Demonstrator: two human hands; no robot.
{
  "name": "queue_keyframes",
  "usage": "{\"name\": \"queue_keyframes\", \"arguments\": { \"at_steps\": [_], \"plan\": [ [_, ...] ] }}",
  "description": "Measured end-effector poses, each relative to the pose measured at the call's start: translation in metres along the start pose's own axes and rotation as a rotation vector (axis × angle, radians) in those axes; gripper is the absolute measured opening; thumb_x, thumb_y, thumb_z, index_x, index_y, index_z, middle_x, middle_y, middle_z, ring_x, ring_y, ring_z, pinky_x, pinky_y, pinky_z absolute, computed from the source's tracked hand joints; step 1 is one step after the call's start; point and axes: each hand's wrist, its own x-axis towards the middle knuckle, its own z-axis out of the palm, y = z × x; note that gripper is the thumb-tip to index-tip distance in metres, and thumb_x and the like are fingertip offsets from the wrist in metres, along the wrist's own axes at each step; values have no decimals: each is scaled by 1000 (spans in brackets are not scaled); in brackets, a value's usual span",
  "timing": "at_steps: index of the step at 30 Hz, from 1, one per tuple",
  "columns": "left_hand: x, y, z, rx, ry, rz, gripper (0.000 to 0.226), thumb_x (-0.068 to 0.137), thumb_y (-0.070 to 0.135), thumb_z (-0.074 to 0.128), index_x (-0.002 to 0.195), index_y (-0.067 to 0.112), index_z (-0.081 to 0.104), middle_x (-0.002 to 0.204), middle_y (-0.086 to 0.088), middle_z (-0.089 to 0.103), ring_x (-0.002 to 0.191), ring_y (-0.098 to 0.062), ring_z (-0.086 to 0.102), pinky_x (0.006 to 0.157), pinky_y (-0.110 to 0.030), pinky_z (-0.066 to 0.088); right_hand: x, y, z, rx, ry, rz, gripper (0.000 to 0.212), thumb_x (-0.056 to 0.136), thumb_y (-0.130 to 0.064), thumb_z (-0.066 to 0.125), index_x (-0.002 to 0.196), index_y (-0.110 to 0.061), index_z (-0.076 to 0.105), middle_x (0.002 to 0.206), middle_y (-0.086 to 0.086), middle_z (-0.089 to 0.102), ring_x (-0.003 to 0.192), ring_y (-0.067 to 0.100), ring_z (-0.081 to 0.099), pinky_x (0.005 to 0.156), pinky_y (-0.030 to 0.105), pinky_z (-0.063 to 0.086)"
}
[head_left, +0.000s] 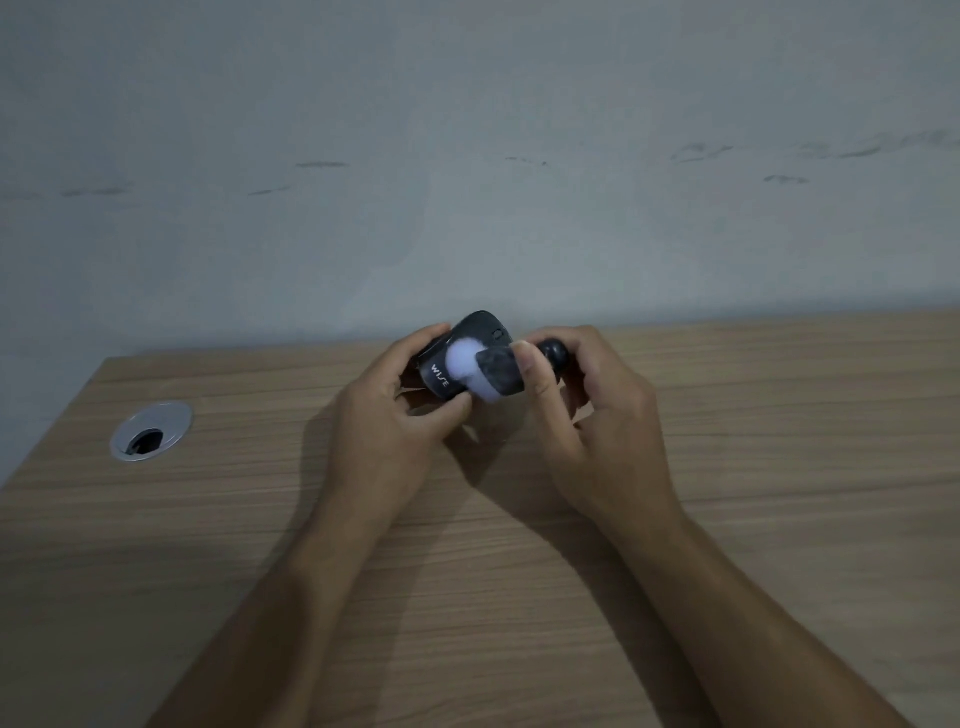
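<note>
A black computer mouse (475, 332) with white lettering is held tilted above the wooden desk (779, 441). My left hand (395, 415) grips it from the left, thumb under its near side. My right hand (587, 410) grips a small brush (493, 371) with a black rounded handle, a dark collar and a white tuft. The tuft lies against the mouse's top. My right thumb presses along the collar. Part of the handle is hidden in my right hand.
A round metal cable grommet (150, 437) sits in the desk at the left, near the desk's left edge. A grey wall (467, 156) rises right behind the desk's far edge.
</note>
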Motion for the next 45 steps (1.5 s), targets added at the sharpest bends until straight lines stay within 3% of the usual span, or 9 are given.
{"name": "queue_keyframes", "arguments": {
  "at_steps": [7, 15, 19, 25, 33, 38, 41, 45],
  "plan": [
    [-4, 11, 4, 18, 21, 20, 46, 81, 42, 93, 124, 39, 79, 108, 16, 85, 97, -2, 81, 82, -14, 59, 4, 19, -12, -11, 121, 236, 20, 112, -36, 66, 107, -20, 76, 86, -4, 73, 70, 19, 63, 68, 33, 49],
    [-2, 15, -1, 84, 87, -21, 30, 86, 44, 89, 115, 38, 84, 105, 12, 85, 96, -9, 81, 79, -21, 63, 0, 2, 0, 75, 38, 73, 21, 113, -36, 65, 114, -19, 77, 96, -10, 76, 75, 18, 70, 65, 26, 52],
    [-2, 16, -1, 137, 88, 8, 27, 86, 47, 87, 113, 43, 84, 106, 15, 82, 101, -7, 76, 77, -9, 53, 4, 13, -7, 2, 116, 171, 15, 112, -34, 67, 111, -23, 78, 96, -10, 76, 76, 12, 67, 68, 20, 49],
    [-4, 15, 4, 201, 63, 54, 30, 84, 41, 90, 114, 40, 82, 104, 16, 80, 103, -8, 74, 79, -11, 49, 3, 13, -8, 36, 130, 249, 21, 114, -39, 63, 110, -24, 76, 93, -10, 76, 80, 12, 69, 69, 13, 47],
    [-3, 13, 1, 262, 68, 83, 55, 78, 32, 97, 130, 32, 78, 117, 18, 75, 113, -6, 70, 88, -25, 53, 2, 8, -3, 50, 33, 130, 22, 113, -37, 63, 105, -21, 74, 85, -5, 72, 69, 18, 66, 64, 31, 50],
    [-6, 17, 3, 343, -31, 179, 59, 79, 36, 96, 135, 34, 75, 122, 18, 72, 120, -9, 66, 89, -16, 44, 7, 21, -14, -28, 110, 277, 19, 112, -37, 65, 108, -23, 76, 93, -8, 75, 78, 13, 67, 71, 24, 50],
    [-7, 17, 5, 431, -35, 241, 61, 79, 33, 96, 136, 31, 74, 124, 17, 70, 119, -9, 64, 90, -15, 43, 6, 13, -10, 9, 80, 226, 17, 113, -33, 65, 113, -20, 77, 102, -7, 77, 86, 9, 70, 77, 18, 49],
    [-4, 16, 0, 508, 8, 255, 61, 75, 17, 95, 132, 23, 75, 123, 7, 68, 118, -16, 62, 96, -5, 39, 1, -1, -4, 67, -32, 67, 18, 113, -31, 66, 114, -16, 76, 100, -4, 75, 84, 14, 70, 75, 22, 50]
  ]
}}
